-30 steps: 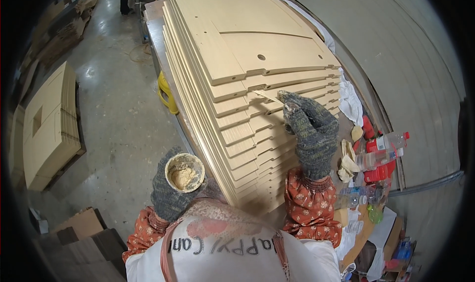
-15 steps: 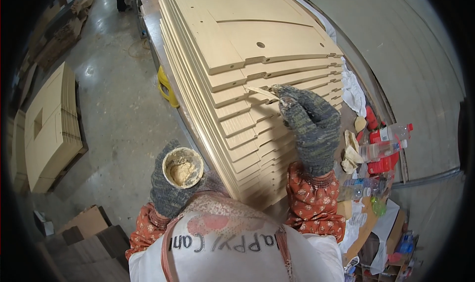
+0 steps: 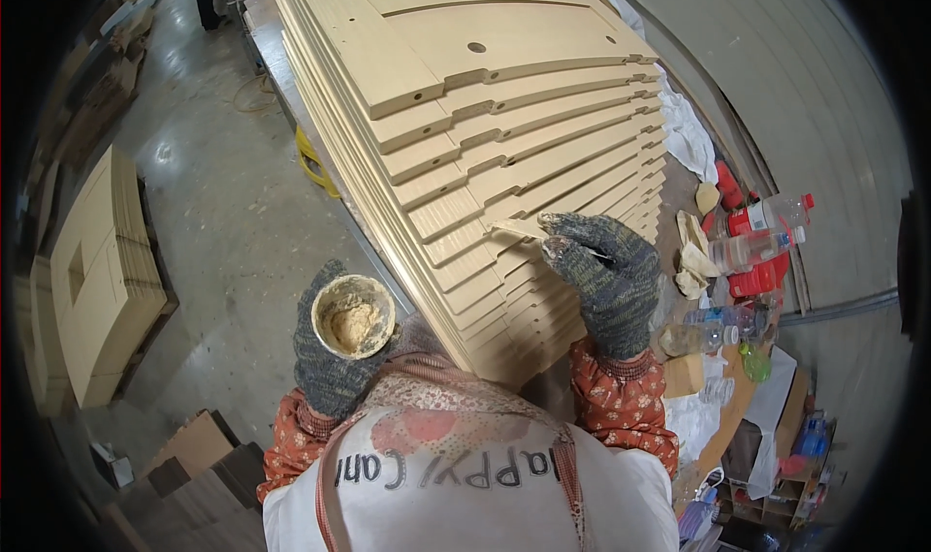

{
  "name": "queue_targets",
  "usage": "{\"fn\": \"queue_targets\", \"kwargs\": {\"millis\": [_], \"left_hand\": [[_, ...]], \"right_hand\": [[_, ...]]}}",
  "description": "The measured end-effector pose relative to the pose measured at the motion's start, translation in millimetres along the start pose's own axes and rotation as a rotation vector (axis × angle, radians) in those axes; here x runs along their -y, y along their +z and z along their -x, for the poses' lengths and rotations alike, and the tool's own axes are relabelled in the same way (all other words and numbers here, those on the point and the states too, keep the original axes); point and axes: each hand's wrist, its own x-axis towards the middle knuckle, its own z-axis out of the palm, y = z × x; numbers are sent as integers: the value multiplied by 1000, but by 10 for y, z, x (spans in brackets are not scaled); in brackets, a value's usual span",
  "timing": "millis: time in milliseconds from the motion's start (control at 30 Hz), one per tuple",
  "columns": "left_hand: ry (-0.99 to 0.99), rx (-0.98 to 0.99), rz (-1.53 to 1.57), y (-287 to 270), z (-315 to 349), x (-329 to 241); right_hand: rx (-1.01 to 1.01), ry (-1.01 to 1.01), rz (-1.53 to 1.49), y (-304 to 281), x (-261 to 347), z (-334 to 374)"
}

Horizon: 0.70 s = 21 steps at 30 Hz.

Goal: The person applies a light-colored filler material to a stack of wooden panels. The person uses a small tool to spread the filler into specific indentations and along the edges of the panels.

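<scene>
Cup of pale paste sits in the gloved left hand; the right hand pinches a flat stick near stacked panels.

two gloved hands, one cup, one stick

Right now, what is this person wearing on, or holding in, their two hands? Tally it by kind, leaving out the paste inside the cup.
Dark gray gloves: 2, one on each hand
Cup: 1, in the left hand
Flat pale stick: 1, in the right hand
Total: 4
</scene>
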Motion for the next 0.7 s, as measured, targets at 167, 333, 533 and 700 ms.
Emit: {"fn": "queue_targets", "kwargs": {"millis": [167,333,533,700], "left_hand": [[10,13,12,15,-11,-23],[-16,9,75,8,18,3],[-23,20,92,40,0,-46],[-14,68,111,22,-2,-9]], "right_hand": [[17,11,67,30,55,72],[56,-362,308,18,-33,89],[38,-242,263,52,-53,139],[90,-470,458,10,-120,145]]}}
